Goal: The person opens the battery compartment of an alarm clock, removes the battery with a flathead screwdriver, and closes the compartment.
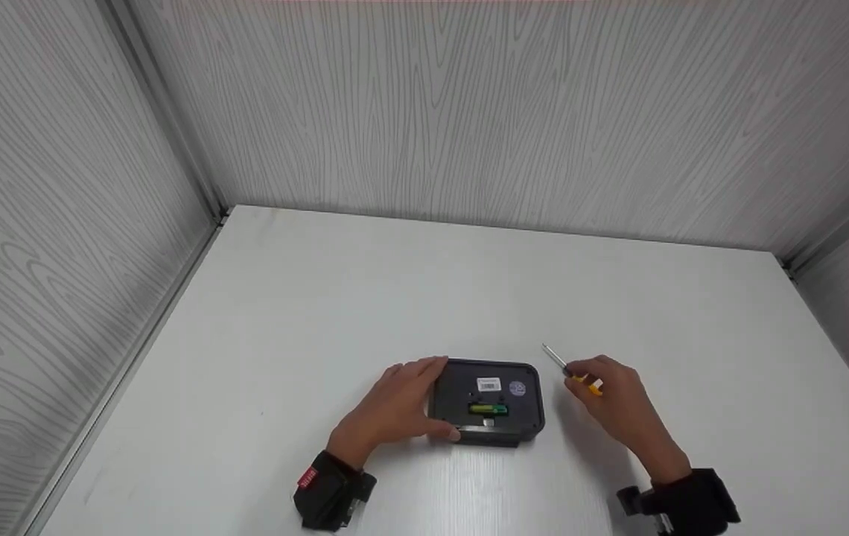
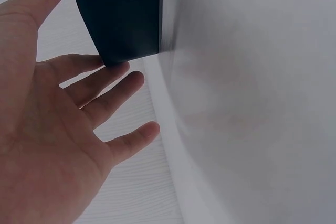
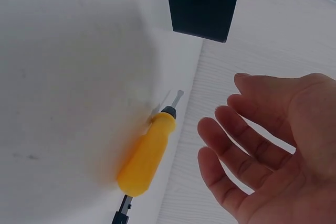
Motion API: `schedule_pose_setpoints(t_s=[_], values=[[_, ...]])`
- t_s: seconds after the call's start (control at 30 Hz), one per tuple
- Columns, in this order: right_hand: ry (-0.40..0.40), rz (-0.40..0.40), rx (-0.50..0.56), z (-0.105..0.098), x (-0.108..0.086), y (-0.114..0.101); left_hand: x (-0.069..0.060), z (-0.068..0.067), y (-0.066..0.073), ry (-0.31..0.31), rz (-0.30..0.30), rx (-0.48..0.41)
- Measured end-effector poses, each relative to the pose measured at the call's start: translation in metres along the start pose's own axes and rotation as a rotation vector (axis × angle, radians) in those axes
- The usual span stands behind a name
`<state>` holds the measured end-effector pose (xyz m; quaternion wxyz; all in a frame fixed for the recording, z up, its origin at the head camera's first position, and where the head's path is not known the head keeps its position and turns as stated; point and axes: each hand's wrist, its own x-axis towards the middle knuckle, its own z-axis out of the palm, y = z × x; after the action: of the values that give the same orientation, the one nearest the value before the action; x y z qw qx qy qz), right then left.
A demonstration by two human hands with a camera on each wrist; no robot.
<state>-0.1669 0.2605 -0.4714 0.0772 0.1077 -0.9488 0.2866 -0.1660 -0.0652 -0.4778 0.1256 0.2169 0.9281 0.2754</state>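
Observation:
A dark rectangular device [image 1: 462, 394] lies on the white table, with a green-and-yellow battery [image 1: 488, 409] in its open compartment. My left hand [image 1: 395, 406] holds the device's left end, thumb on the near edge and fingertips at the far left corner. In the left wrist view, that hand [image 2: 63, 108] touches a corner of the dark device [image 2: 123, 17]. To the right is a yellow-handled screwdriver [image 3: 146, 156]; my right hand [image 3: 268, 145] is beside it with loosely bent fingers and a visible gap. From the head view, the right hand [image 1: 614, 398] partly covers the handle.
The white tabletop [image 1: 365, 290] extends around the device and screwdriver. Grey wood-grain panels stand at the back [image 1: 469, 112], on the left [image 1: 45, 223] and on the right. A black band [image 1: 331, 491] is on each wrist.

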Motion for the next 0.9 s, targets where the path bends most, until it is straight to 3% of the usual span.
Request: schedule_pose_setpoints(t_s=[0.53,0.9], values=[[-0.080,0.026,-0.002,0.0037,-0.0028,0.0024,-0.0007,-0.0011,0.0008,-0.011,-0.014,-0.006],[-0.061,-0.007,-0.003,0.0033,-0.0048,-0.0026,-0.0008,0.0007,-0.0016,-0.016,-0.009,-0.019]])
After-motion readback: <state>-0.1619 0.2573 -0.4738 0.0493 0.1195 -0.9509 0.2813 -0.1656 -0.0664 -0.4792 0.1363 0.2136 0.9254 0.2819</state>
